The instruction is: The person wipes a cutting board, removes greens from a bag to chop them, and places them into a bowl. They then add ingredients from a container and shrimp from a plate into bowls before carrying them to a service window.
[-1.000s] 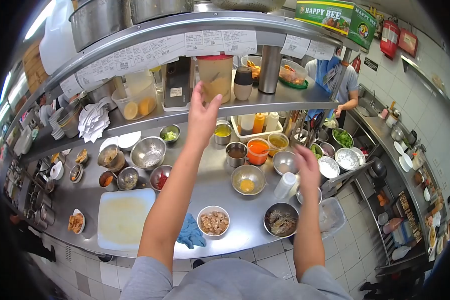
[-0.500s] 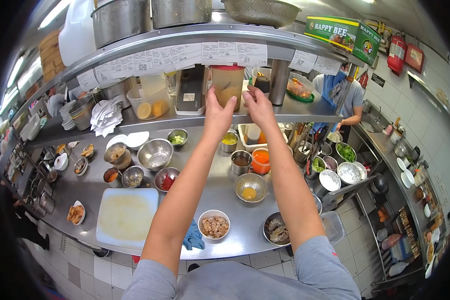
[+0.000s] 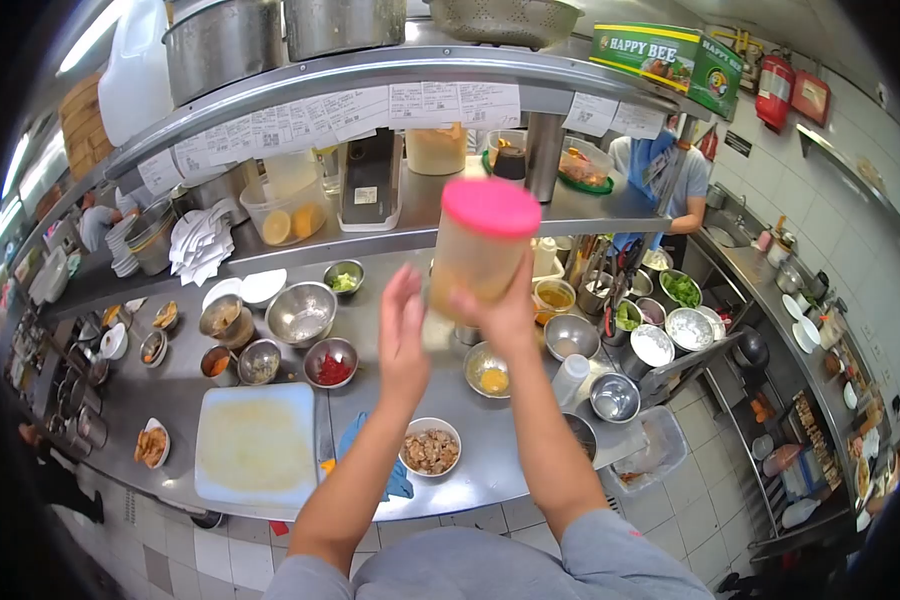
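Note:
A tall clear container [image 3: 475, 255] with a pink lid hangs in the air over the steel counter, tilted a little. My right hand [image 3: 500, 305] grips its lower right side. My left hand [image 3: 403, 335] is just left of the container, fingers upright and somewhat blurred, seemingly apart from it. Below the hands are a steel bowl [image 3: 487, 372] with something yellow in it and a white bowl [image 3: 431, 447] of chopped meat. A blue cloth [image 3: 398, 484] lies beside the white bowl.
A cutting board [image 3: 255, 441] lies at left, with small bowls behind it. The shelf [image 3: 370, 240] carries a scale [image 3: 370, 185], napkins and containers. Tools and bowls of greens stand at right. Behind the shelf at right is another person [image 3: 686, 190].
The pink-lidded container has come off the shelf, down and toward me, in my right hand. My left hand has come away from it and moved lower. The view has shifted slightly.

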`<state>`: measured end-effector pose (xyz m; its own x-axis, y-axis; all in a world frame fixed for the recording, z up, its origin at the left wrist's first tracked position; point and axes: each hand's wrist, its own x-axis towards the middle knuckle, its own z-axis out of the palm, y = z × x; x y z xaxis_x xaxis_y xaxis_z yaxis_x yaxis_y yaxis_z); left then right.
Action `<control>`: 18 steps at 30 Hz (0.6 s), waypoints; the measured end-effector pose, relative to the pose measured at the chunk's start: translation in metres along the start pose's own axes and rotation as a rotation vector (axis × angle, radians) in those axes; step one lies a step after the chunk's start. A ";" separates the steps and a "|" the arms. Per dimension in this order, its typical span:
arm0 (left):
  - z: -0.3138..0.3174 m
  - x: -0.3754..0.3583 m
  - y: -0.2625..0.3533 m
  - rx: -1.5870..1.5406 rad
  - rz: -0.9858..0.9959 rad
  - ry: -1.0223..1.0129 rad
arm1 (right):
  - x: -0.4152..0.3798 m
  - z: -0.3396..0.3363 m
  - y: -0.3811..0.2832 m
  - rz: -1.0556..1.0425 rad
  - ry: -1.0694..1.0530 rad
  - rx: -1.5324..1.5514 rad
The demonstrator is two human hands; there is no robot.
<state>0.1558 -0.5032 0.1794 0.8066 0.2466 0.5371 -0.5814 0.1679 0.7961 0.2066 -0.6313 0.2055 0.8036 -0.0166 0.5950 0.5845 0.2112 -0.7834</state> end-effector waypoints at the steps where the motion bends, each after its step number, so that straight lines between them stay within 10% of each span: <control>1: -0.015 -0.024 -0.010 -0.052 -0.101 0.055 | -0.030 -0.001 0.010 0.066 -0.038 0.070; 5: -0.113 -0.117 -0.040 -1.261 -0.898 -0.330 | -0.179 0.015 0.067 0.272 -0.286 -0.321; 7: -0.154 -0.173 -0.063 -0.813 -1.015 -0.097 | -0.232 0.026 0.074 0.398 -0.488 -0.329; 12: -0.239 -0.248 -0.051 -0.491 -0.786 0.246 | -0.285 0.035 0.072 0.608 -0.512 0.383; 18: -0.277 -0.269 -0.015 -0.066 -0.506 0.265 | -0.312 0.113 0.083 0.842 -0.419 -0.100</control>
<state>-0.0822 -0.3081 -0.0545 0.9370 0.3492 -0.0007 -0.1425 0.3842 0.9122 -0.0083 -0.4977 -0.0251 0.8712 0.4597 -0.1722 -0.1464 -0.0915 -0.9850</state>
